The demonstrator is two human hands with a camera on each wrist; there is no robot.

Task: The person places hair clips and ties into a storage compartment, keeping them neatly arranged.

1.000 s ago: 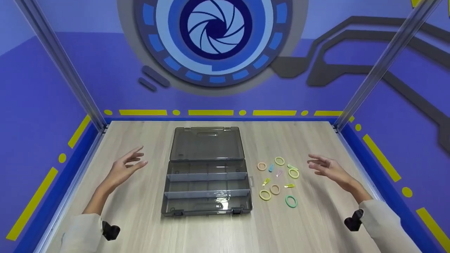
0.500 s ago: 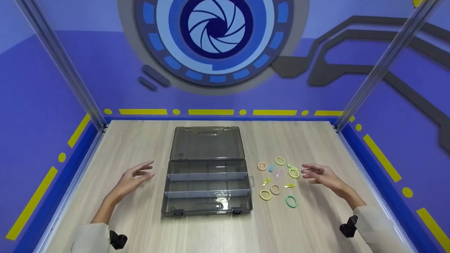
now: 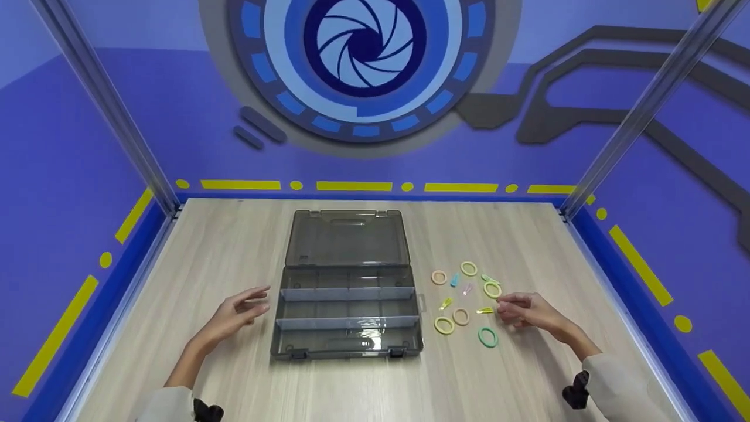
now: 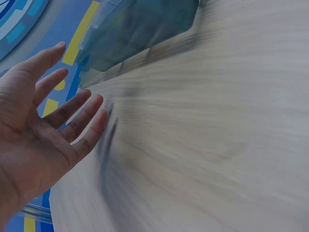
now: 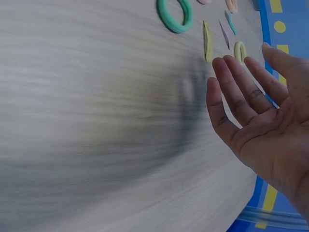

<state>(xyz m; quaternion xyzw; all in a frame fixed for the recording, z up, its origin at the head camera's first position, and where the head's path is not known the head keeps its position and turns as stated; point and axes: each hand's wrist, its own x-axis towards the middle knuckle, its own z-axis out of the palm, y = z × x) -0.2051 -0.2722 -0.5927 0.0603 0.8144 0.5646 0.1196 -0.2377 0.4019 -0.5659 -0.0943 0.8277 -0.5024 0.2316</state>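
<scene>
A smoky see-through plastic organizer box (image 3: 347,353) lies on the table with its lid (image 3: 348,239) folded back. Two pale dividers (image 3: 348,322) run across its compartments. To the left of the box hovers my left hand (image 3: 233,315), fingers relaxed and holding nothing. My right hand (image 3: 530,312) hangs over the table beside the small items, its fingers loosely bent and free of any object. Closest to its fingertips are a yellow hair clip (image 3: 485,310) and a yellow-green hair tie (image 3: 492,289). A green hair tie (image 5: 175,17) shows in the right wrist view.
Between box and right hand are scattered more hair ties, such as a peach one (image 3: 461,317) and a yellow one (image 3: 444,326), with blue (image 3: 454,280) and pink (image 3: 467,289) hair clips. Blue panels (image 3: 674,205) and metal posts (image 3: 636,123) border the wooden table (image 3: 351,392).
Both hands have come inward and nearer the person: the left towards the box, the right towards the hair ties and clips. Box and small items lie as before.
</scene>
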